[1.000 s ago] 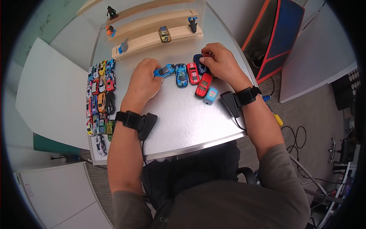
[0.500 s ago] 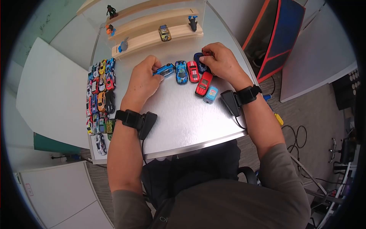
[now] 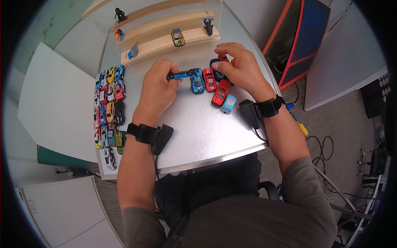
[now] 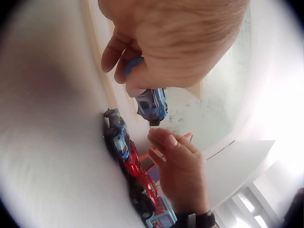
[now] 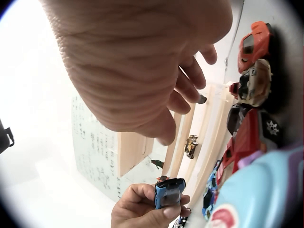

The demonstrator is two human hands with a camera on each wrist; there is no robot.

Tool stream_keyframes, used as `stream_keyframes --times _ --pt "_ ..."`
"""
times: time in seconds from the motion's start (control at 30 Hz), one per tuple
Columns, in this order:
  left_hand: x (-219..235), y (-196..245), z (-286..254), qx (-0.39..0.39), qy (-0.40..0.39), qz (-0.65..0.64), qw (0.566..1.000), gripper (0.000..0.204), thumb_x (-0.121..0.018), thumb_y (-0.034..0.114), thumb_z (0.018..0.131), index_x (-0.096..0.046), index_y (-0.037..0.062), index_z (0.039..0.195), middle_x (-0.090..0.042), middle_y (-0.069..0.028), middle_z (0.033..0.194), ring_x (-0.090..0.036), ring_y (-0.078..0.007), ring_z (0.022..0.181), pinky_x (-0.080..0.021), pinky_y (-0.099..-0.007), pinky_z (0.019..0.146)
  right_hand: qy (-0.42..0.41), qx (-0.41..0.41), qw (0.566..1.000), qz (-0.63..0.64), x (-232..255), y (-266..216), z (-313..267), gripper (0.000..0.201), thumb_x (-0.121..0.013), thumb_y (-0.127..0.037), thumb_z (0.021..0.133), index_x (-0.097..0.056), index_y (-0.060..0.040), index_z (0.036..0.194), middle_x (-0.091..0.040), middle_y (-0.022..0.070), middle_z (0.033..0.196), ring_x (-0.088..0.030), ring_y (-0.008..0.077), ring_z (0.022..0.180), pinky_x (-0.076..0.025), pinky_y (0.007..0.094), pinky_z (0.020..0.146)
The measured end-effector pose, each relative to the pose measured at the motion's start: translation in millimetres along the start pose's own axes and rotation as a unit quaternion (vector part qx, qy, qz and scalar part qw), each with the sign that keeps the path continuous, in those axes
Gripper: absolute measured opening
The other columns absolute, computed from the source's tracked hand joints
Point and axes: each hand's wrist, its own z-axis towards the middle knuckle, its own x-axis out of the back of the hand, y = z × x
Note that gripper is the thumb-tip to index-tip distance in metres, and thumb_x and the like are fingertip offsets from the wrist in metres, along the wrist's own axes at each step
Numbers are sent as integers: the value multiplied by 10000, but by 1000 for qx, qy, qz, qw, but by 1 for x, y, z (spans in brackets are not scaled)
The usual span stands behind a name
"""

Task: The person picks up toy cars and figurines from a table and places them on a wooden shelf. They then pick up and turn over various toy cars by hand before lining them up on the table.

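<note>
Between thumb and fingers, my left hand (image 3: 159, 84) pinches a blue toy car (image 3: 180, 75), tipped so that its wheels show in the head view. In the left wrist view this car is held up off the table. My right hand (image 3: 245, 71) hovers with loosely spread fingers over a dark blue toy car (image 3: 219, 76), holding nothing. Around it stand a blue patterned car (image 3: 197, 81), a red car with white stripes (image 3: 209, 79), another red car (image 3: 221, 92) and a light blue car (image 3: 228, 103). Another red car (image 3: 223, 57) lies partly hidden behind the right hand.
Rows of several toy cars (image 3: 110, 106) fill the table's left side. At the back stands a wooden tiered shelf (image 3: 159, 46) with a yellow-black car (image 3: 178, 38) and small figures, among them a grey one (image 3: 134, 49). The metal table (image 3: 194, 136) ends close to the person.
My left hand has raised the blue car slightly and rolled it onto its side. My right fingers have lifted and spread away from the dark blue car.
</note>
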Motion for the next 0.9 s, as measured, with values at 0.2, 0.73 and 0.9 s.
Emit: stream_keyframes --times 0.2,0.73,0.9 --pt "-2 24 2 -100 48 -9 994 247 -675 -122 746 -552 20 906 -599 -101 915 -582 -220 800 -490 -318 729 -110 23 992 54 7 -27 -6 456 -815 -228 777 -690 23 1137 -660 163 1249 -600 286 1192 -479 389 1002" --pt "-15 29 -4 -33 17 -104 994 425 -734 -83 792 -615 -19 1195 -599 -84 1134 -638 -156 994 -534 -285 853 -66 61 992 91 1 -29 -9 307 -792 -140 771 -689 15 1015 -653 146 869 -626 288 784 -510 380 742" --pt "-16 22 -4 -4 -5 -138 990 429 -742 -64 809 -616 -19 1216 -599 -78 1120 -645 -153 995 -537 -282 868 -63 46 995 56 4 -30 -8 325 -803 -129 747 -695 0 1026 -667 137 886 -633 283 787 -514 376 740"
